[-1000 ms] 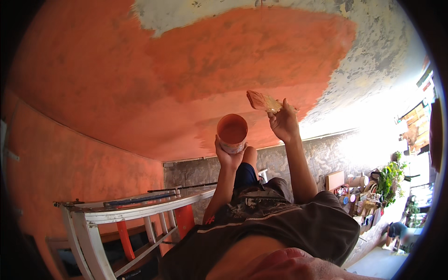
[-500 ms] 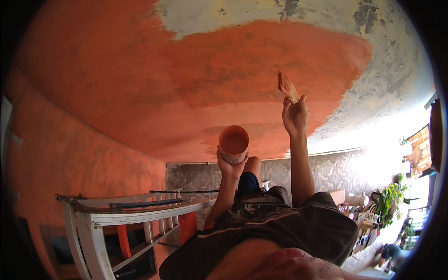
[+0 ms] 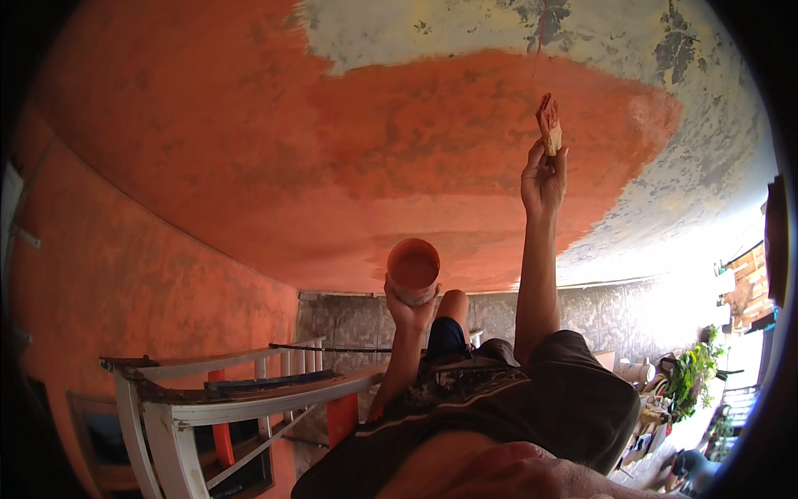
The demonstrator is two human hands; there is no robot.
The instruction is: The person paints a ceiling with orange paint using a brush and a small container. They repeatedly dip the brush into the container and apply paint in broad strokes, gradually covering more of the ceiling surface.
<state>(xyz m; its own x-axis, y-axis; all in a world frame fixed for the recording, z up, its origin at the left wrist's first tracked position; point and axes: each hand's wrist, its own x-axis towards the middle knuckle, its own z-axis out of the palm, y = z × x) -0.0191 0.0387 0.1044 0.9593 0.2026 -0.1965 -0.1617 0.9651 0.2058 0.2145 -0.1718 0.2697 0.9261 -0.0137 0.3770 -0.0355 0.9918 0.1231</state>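
Wall (image 3: 391, 158); left hand (image 3: 409, 313) curled round tub (image 3: 413, 270), right (image 3: 544, 185) apparently round brush (image 3: 549, 125).

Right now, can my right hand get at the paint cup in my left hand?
Probably yes: the left hand holds the paint cup with its top uncovered, and nothing visible blocks the right hand, though that hand holds the brush.
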